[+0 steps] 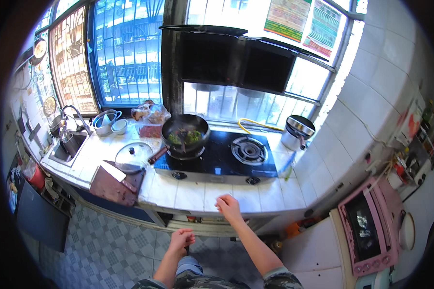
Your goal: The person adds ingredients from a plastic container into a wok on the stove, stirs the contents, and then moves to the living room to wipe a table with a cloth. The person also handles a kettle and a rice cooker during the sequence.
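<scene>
My right hand [228, 207] is held over the front edge of the tiled counter, its fingers curled and nothing visible in it. Lower and to the left, my left hand [182, 239] hangs in front of the counter with loosely bent fingers, and I see nothing in it. A dark wok [185, 134] with chopped greens [193, 136] and a dark utensil in it sits on the left burner of the gas stove [217, 159]; faint steam rises. The right burner [249, 151] is bare. A cleaver [114, 171] lies on a wooden cutting board [108, 188], beside a glass lid [133, 156].
Stacked pots [293, 139] stand right of the stove. A sink [63, 155], bowls [120, 126] and plastic bags [152, 113] are at the left. A pink toaster oven [369, 231] stands on a cabinet at the lower right. The range hood [235, 61] hangs above the stove.
</scene>
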The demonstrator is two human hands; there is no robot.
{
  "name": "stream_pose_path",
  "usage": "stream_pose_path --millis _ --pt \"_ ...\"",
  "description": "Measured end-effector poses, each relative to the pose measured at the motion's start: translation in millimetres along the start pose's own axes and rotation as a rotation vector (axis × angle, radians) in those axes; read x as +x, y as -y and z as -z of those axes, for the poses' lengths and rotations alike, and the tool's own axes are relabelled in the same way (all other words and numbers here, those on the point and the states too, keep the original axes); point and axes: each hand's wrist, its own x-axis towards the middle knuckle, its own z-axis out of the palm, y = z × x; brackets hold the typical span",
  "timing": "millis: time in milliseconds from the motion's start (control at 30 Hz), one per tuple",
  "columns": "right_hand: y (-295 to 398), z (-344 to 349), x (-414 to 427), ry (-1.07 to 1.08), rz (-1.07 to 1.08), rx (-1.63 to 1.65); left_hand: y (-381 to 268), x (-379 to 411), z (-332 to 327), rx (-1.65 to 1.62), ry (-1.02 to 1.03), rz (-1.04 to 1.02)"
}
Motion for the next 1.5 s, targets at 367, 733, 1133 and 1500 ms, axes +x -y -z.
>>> stream_pose_path --millis 367,733,1133,1500 --pt "62.9 -179.9 256.9 0.049 0.049 -1.331 -248.9 135.0 72.0 -0.781 0.352 0.191" --pt "150.7 -142.3 314.9 0.641 0.179 -1.751 -269.3 197.1 43.5 -0.847 0.781 0.491" --pt "171.2 -129.2 323.1 0.658 0.142 -1.825 -269.2 201.7 17.5 -0.766 0.657 0.511" --pt "153.2 -77.0 394.1 0.291 -0.623 -1.169 -278.9 205.4 27.9 -0.685 0.648 0.525"
